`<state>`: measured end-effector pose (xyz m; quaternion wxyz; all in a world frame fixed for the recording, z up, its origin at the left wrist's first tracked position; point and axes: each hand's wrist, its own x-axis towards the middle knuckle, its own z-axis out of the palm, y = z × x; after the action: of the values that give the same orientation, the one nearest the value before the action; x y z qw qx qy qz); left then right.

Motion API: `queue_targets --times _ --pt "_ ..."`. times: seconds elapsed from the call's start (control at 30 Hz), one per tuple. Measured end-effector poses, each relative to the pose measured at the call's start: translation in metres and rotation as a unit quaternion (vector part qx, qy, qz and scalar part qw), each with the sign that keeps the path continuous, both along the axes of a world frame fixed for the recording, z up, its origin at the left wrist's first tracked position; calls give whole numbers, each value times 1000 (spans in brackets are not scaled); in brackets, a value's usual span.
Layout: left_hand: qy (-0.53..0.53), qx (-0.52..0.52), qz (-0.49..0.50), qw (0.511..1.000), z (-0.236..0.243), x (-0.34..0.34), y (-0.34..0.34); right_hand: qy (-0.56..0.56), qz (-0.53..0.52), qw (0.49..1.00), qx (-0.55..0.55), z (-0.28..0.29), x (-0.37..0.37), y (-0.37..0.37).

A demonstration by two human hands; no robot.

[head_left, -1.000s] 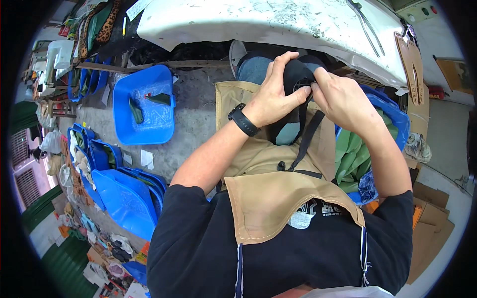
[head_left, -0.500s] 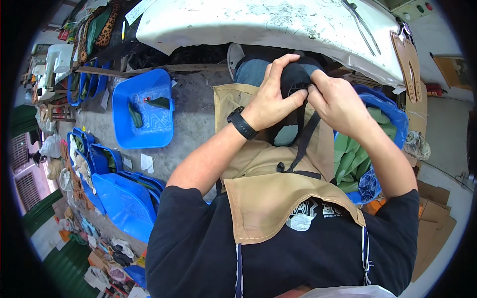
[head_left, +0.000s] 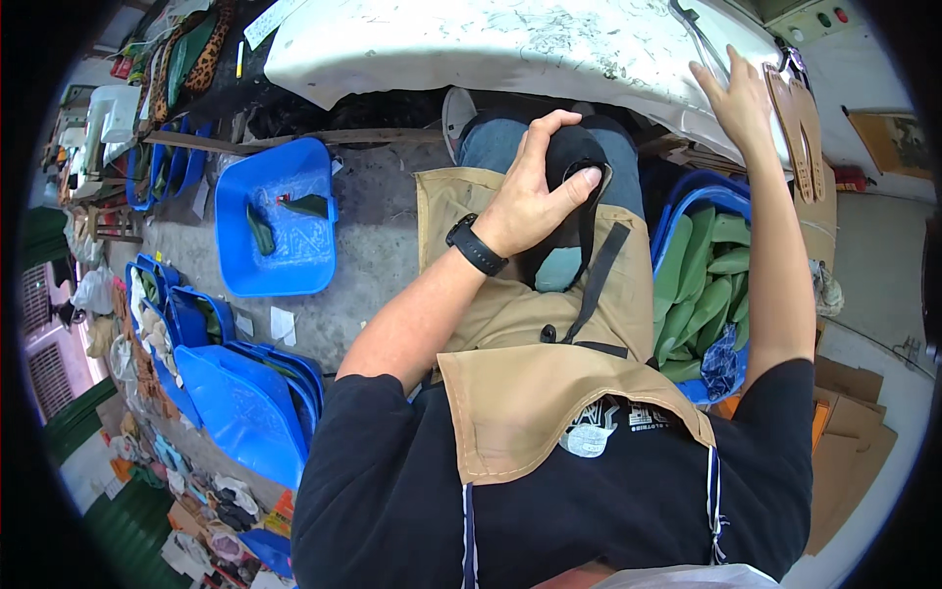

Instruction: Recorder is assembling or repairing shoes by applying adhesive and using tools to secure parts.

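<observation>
My left hand (head_left: 535, 191) is wrapped around a black shoe upper (head_left: 579, 145) held over my lap, thumb on its near edge. A pale green patch (head_left: 559, 269) shows at the lower end of this piece, and a black strap (head_left: 602, 267) hangs beside it. Out to the right, my right hand (head_left: 738, 103) is stretched over the white tabletop with thumb and fingers apart. Between them lies a long, thin metal tool (head_left: 699, 34) with two arms; whether the fingers touch it I cannot tell.
A blue basket (head_left: 659, 236) of green shoe-shaped pieces (head_left: 702, 285) stands at my right. On the left floor are a blue bin (head_left: 228, 265) with a few green pieces and several stacked blue bins (head_left: 240, 402). Brown leather-like strips (head_left: 800, 137) hang off the worktable (head_left: 442, 59).
My right hand has left the black shoe upper and moved up and right to the metal tool on the table. My left hand still holds the upper in nearly the same place.
</observation>
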<state>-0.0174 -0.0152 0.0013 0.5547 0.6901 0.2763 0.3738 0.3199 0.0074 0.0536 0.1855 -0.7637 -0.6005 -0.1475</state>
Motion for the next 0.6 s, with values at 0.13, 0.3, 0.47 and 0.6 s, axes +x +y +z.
queue_targets --times 0.13,0.3,0.47,0.6 --pt "-4 -17 -15 1000 -8 0 15 23 -110 974 -198 -6 33 35" --pt "3 -103 -49 993 -20 8 33 180 -113 938 -275 23 34 43" --pt "7 -70 -30 997 -28 12 38 561 20 821 -102 35 -48 -31" --pt "-17 -33 -52 998 -26 16 47 582 61 785 -202 39 -102 -81"
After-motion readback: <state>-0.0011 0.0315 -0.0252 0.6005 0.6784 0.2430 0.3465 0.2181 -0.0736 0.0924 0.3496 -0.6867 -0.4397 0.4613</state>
